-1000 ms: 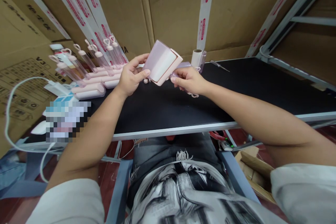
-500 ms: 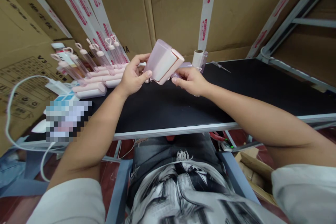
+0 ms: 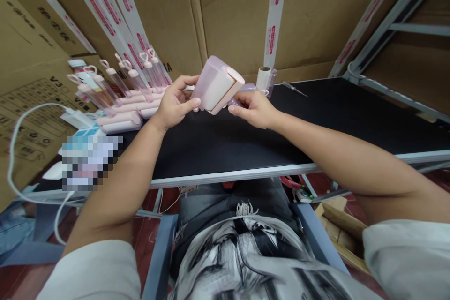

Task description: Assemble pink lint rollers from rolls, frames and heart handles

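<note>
Above the black table, my left hand (image 3: 177, 101) grips a pink-and-white rounded case (image 3: 218, 88) with a translucent lilac section along its upper left side. The case is tilted, and a thin brownish seam runs near its pink right end. My thumb lies on the near face; the fingers behind are partly hidden. Close to the lower right of the case, my right hand (image 3: 256, 108) is closed, thumb against curled fingers, on a small translucent lilac piece (image 3: 233, 102). Its shape is mostly hidden, and whether it touches the case I cannot tell.
Several pink-and-white units (image 3: 119, 122) with clear, heart-topped tubes line the table's left side. A cardboard roll (image 3: 263, 78) and a screwdriver-like tool (image 3: 294, 88) lie at the back. A white cable (image 3: 14, 150) loops at left. Cardboard walls (image 3: 232, 14) enclose the back.
Both hands and the case have shifted very slightly left in view, along with a small shift of the whole scene. Both grips look the same.
</note>
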`<act>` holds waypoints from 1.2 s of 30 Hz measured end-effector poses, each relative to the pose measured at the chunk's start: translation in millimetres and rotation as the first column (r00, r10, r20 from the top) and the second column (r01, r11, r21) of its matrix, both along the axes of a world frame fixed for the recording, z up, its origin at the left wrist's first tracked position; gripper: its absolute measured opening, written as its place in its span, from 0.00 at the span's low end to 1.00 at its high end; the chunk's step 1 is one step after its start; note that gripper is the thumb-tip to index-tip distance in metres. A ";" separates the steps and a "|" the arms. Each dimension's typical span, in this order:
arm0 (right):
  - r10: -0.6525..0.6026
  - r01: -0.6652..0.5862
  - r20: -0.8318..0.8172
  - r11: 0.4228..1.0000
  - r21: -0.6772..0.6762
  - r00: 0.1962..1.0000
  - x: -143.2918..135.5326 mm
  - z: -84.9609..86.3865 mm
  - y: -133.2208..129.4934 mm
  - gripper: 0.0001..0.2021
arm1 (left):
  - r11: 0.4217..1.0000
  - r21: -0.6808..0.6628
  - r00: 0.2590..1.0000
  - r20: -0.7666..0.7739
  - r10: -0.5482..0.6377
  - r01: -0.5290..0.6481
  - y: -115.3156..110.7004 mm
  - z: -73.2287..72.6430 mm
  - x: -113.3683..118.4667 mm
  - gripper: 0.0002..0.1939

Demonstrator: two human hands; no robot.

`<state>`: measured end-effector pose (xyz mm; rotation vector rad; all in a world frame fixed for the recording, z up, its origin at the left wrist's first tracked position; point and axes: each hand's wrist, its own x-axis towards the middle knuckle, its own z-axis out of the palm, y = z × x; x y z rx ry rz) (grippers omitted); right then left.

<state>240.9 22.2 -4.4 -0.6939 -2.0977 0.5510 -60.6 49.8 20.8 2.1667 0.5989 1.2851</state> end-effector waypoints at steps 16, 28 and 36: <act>0.071 -0.072 -0.048 0.997 -0.026 0.996 0.7 -2.9 -0.8 0.30 | 0.997 -0.046 0.994 -0.083 -0.067 0.063 -9.4 -6.2 11.8 0.39; 0.017 -0.270 -0.415 0.783 -0.560 0.910 -6.9 4.7 -6.4 0.32 | 0.965 -0.248 0.996 -0.005 0.090 -0.089 -3.0 -12.7 16.6 0.44; 0.118 -0.473 -0.553 0.680 -0.561 0.825 -2.5 23.6 -18.9 0.22 | 0.877 -0.480 0.979 0.161 0.128 -0.036 -1.2 -5.4 11.9 0.26</act>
